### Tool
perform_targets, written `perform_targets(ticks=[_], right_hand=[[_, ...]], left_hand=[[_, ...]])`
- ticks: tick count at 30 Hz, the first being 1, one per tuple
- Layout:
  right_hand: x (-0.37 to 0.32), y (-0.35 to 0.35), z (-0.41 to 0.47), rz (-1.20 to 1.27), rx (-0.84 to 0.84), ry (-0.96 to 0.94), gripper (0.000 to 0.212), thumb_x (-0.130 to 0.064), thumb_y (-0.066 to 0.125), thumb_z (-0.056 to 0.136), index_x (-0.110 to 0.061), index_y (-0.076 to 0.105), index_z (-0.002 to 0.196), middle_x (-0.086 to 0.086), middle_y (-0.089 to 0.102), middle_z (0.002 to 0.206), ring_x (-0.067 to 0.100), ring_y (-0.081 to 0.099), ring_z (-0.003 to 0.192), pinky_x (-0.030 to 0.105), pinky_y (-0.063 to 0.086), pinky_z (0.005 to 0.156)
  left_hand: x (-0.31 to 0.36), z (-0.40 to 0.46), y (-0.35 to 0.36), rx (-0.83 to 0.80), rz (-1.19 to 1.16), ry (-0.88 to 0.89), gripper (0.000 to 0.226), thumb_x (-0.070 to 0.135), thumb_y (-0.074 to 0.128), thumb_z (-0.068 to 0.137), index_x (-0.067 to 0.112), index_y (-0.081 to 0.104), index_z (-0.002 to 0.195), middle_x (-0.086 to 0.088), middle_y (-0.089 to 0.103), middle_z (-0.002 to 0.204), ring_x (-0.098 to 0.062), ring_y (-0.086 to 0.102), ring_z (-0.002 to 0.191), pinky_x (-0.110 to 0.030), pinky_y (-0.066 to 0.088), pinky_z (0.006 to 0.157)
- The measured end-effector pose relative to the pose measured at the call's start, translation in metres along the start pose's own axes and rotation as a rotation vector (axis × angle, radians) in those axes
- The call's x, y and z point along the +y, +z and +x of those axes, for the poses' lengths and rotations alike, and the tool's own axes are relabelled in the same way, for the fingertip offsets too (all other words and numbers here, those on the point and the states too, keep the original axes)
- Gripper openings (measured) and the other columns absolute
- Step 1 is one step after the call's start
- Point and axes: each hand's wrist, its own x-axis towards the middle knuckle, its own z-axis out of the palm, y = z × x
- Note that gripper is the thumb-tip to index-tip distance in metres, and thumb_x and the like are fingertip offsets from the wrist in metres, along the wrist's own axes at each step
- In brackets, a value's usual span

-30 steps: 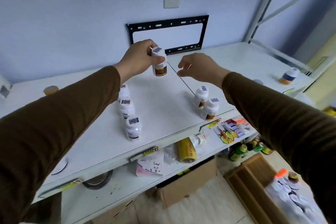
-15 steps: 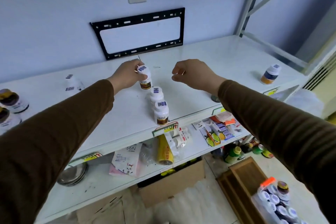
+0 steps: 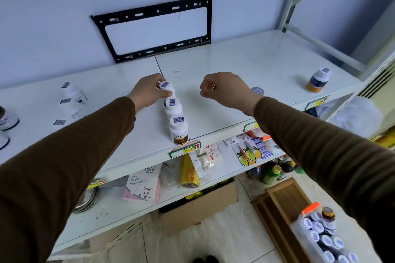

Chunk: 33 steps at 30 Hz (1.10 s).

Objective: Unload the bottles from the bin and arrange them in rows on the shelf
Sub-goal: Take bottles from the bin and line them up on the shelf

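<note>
Bottles are being lined up on the white shelf (image 3: 245,64), and one white bottle (image 3: 167,88) has just come down. A second ago the left hand (image 3: 149,92) held it up in the air near the wall. Now that bottle sits low at the back end of a short row, and the left hand is still wrapped around its cap. The row has two more bottles, a middle bottle (image 3: 174,108) and a front bottle (image 3: 179,129), which stands right at the front edge of the shelf. The three look like they touch, one behind the other.

The right hand (image 3: 222,89) hangs over the shelf just beside the row. Its fingers are curled in loosely and it holds nothing.

So this row looks like it has grown by one. The job is not done, because the clear bin (image 3: 320,235) down on the floor at the right still has many bottles in it.

More white bottles (image 3: 72,100) stand toward the left end of the shelf. An orange-bottomed bottle (image 3: 318,80) stands alone near the right end. The shelf top is smooth, white and a little scuffed. Behind it is a pale wall with a black metal bracket (image 3: 154,28). A lower shelf (image 3: 119,209) holds packets and a metal bowl (image 3: 85,198).
</note>
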Motion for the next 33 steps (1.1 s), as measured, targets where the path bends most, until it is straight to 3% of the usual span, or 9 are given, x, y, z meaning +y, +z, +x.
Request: perform_targets(ticks=[6,10,15,18,20,23,27,33], right_hand=[[-0.002,0.006,0.0,0.012,-0.003,0.019,0.02,-0.037,0.062,0.092,-0.022,0.069,0.103,-0.004,0.068,0.103,0.017,0.062,0.093,0.031,0.049,0.083],[-0.005,0.007,-0.003,0.021,0.005,0.038,0.019,-0.037,0.062,0.092,-0.022,0.069,0.103,-0.004,0.068,0.103,0.017,0.062,0.093,0.03,0.049,0.082],[-0.004,0.002,-0.017,0.021,0.032,0.045,0.027,-0.039,0.063,0.091,-0.022,0.065,0.113,-0.005,0.066,0.107,0.016,0.062,0.096,0.028,0.046,0.081],[0.005,0.0,-0.038,0.018,0.051,0.046,0.039,-0.043,0.066,0.089,-0.026,0.059,0.123,-0.007,0.062,0.111,0.014,0.06,0.097,0.022,0.039,0.071],[0.012,-0.001,-0.058,-0.003,0.077,0.049,0.045,-0.044,0.068,0.088,-0.028,0.055,0.127,-0.007,0.06,0.115,0.013,0.059,0.097,0.019,0.035,0.069],[0.026,-0.006,-0.094,-0.007,0.093,0.052,0.051,-0.04,0.07,0.086,-0.026,0.053,0.132,-0.002,0.057,0.121,0.014,0.056,0.099,0.028,0.042,0.08],[0.058,-0.015,-0.145,-0.029,0.099,0.114,0.054,-0.037,0.073,0.084,-0.023,0.053,0.133,0.002,0.057,0.123,0.02,0.058,0.104,0.031,0.045,0.083],[0.125,-0.025,-0.225,-0.042,0.106,0.196,0.053,-0.035,0.072,0.085,-0.022,0.053,0.133,0.004,0.057,0.123,0.023,0.059,0.105,0.038,0.05,0.085]], left_hand=[[0.0,0.0,-0.002,-0.025,0.015,-0.023,0.041,0.039,0.075,0.083,0.022,0.057,0.115,-0.002,0.063,0.118,-0.02,0.058,0.097,-0.028,0.04,0.072],[0.006,-0.004,-0.018,0.012,-0.053,-0.034,0.054,0.053,0.068,0.085,0.022,0.055,0.128,0.0,0.058,0.13,-0.018,0.055,0.109,-0.029,0.041,0.082],[0.039,-0.02,-0.036,0.1,0.059,0.174,0.046,0.049,0.065,0.088,0.024,0.058,0.126,0.005,0.059,0.131,-0.015,0.054,0.121,-0.027,0.038,0.089],[0.065,-0.04,-0.03,0.098,0.094,0.311,0.042,0.044,0.066,0.088,0.027,0.058,0.126,0.008,0.057,0.131,-0.013,0.052,0.121,-0.027,0.037,0.09],[0.083,-0.056,-0.019,0.086,0.102,0.376,0.042,0.043,0.066,0.088,0.029,0.057,0.127,0.009,0.056,0.133,-0.013,0.051,0.121,-0.027,0.038,0.09],[0.109,-0.078,0.006,0.047,0.119,0.437,0.045,0.044,0.065,0.089,0.03,0.054,0.131,0.007,0.056,0.135,-0.014,0.051,0.12,-0.026,0.035,0.087],[0.145,-0.1,0.051,-0.027,0.113,0.517,0.046,0.04,0.066,0.09,0.027,0.054,0.132,0.004,0.057,0.134,-0.016,0.052,0.118,-0.024,0.033,0.087],[0.199,-0.127,0.135,-0.15,0.042,0.516,0.049,0.034,0.071,0.087,0.025,0.056,0.133,0.003,0.058,0.133,-0.01,0.053,0.103,-0.021,0.037,0.077]])
